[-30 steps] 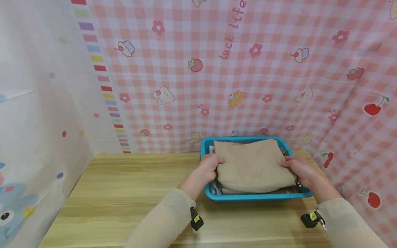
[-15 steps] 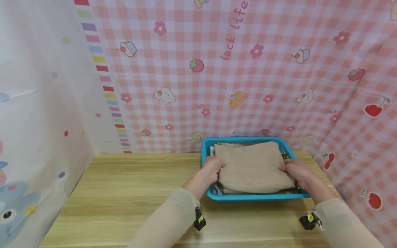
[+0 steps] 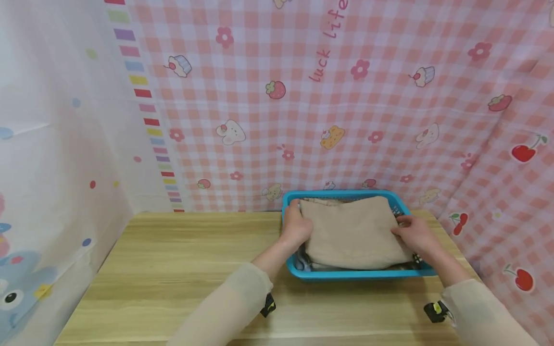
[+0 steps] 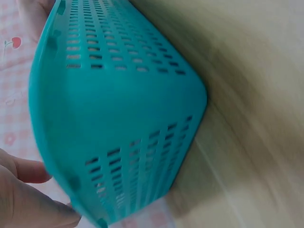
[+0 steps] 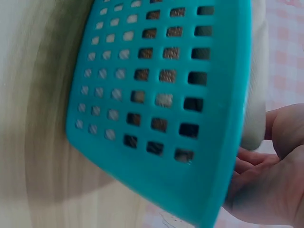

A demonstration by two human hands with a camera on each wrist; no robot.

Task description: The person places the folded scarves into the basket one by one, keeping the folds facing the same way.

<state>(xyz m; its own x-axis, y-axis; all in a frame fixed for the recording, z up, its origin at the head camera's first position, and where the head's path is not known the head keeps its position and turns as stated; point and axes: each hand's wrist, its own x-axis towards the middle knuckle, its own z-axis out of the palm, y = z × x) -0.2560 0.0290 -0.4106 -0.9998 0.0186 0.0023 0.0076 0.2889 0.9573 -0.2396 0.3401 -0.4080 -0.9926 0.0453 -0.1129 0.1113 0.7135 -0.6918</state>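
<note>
A folded beige cloth lies on top of other fabrics inside a blue plastic basket. At the cloth's left edge is my left hand, its fingers straight toward the back and its thumb by the fabric. The left wrist view shows this hand at the basket's rim, thumb and fingers apart. My right hand holds the cloth's right edge, thumb on top. In the right wrist view its fingers reach inside the basket wall, below the cloth's end; the basket partly hides them.
The basket stands at the back right of a wooden table, close to a pink checked curtain. Darker patterned fabric shows in the basket's front left corner. A white printed curtain hangs on the left.
My left hand has loosened from the cloth's edge, its fingers straightening toward the back along the basket's left side. My right thumb and forefinger have spread slightly. Cloth and basket have hardly moved.
</note>
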